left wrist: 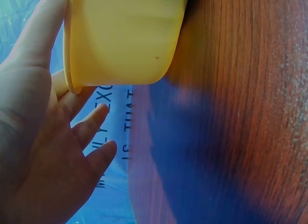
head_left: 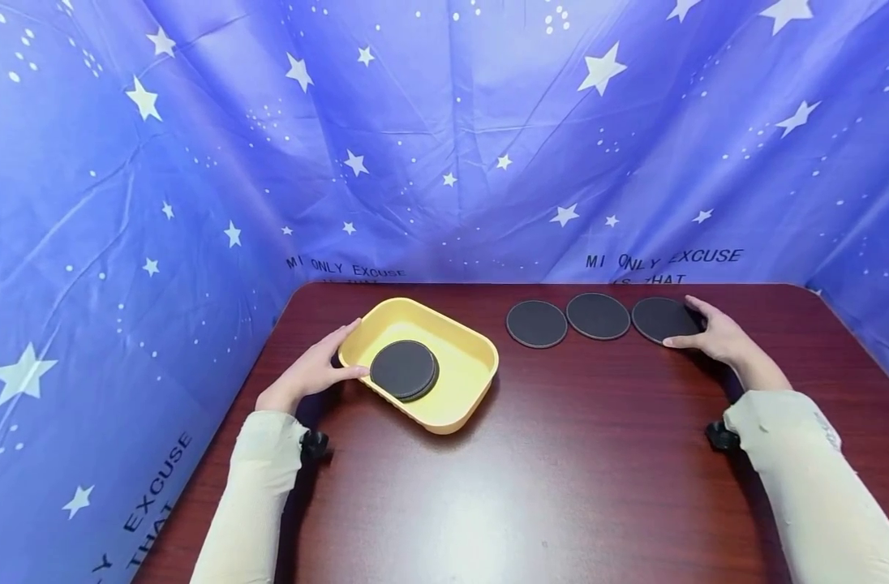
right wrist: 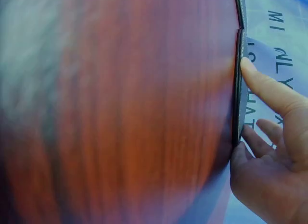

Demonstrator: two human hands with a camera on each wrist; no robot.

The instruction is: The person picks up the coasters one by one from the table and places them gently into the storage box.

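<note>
My left hand point(head_left: 309, 376) holds the left end of a yellow rectangular plastic basin point(head_left: 461, 384), thumb over the rim and other fingers along the outside. A small stack of round black coasters point(head_left: 402, 369) lies inside, near that hand. On the right, my right hand point(head_left: 723, 339) spans the edge of a round black coaster point(head_left: 658, 318), the rightmost of three in a row. The right wrist view shows this coaster point(right wrist: 237, 96) nearly edge-on, lying low at the tabletop, with the thumb on its face and fingertips at its near edge.
Two more black coasters, a middle one point(head_left: 598, 315) and a left one point(head_left: 536, 324), lie along the back of the dark red wooden table point(head_left: 576, 454). A blue curtain point(head_left: 444, 146) with white stars hangs close behind and beside the table.
</note>
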